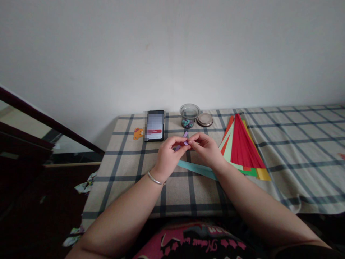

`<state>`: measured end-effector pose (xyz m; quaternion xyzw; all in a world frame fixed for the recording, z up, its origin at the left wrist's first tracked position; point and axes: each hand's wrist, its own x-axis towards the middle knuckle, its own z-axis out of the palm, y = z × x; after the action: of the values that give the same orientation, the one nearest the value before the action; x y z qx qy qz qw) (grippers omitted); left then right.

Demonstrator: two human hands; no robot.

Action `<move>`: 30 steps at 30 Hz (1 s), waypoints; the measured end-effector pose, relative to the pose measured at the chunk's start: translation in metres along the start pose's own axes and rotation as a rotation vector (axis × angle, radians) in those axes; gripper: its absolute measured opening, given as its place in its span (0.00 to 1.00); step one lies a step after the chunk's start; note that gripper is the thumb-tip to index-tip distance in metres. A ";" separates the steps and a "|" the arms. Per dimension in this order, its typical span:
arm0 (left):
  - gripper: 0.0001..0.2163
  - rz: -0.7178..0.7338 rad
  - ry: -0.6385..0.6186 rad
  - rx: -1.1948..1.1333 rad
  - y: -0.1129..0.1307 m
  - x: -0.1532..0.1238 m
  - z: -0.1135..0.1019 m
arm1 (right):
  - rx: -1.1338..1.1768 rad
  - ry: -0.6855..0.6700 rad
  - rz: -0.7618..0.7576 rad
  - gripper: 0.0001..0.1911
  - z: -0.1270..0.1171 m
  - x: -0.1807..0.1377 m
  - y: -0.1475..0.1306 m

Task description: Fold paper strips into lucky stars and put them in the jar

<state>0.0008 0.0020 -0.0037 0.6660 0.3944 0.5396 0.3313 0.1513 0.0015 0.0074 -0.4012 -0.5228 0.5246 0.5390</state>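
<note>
A small purple paper strip (185, 142) is pinched between the fingertips of both hands above the table. My left hand (172, 153) grips it from the left, thumb and forefinger closed. From the right, my right hand (206, 149) pinches the same strip, its fingertips touching those of the left. One end of the purple paper sticks up behind the fingers; how it is folded is partly hidden. Below the hands lies a light blue paper strip (198, 169) on the cloth, running under the right wrist.
Checked cloth covers the table (121, 165). A clear cup (189, 114) with small coloured pieces stands near the wall, its lid (205, 119) beside it. A phone (154, 126) leans next to a bear sticker (138, 133). Fanned paper strips (244, 147) lie at right.
</note>
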 end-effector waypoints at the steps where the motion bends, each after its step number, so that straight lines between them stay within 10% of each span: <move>1: 0.08 -0.007 0.003 -0.009 0.000 0.000 0.000 | 0.000 -0.002 -0.001 0.16 0.000 0.000 0.000; 30: 0.06 0.202 -0.038 0.235 0.005 0.001 -0.004 | 0.437 -0.132 0.301 0.16 -0.004 0.003 0.005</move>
<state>-0.0020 0.0008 0.0025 0.7463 0.3796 0.5078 0.2026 0.1544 0.0058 0.0022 -0.3139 -0.3656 0.7241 0.4935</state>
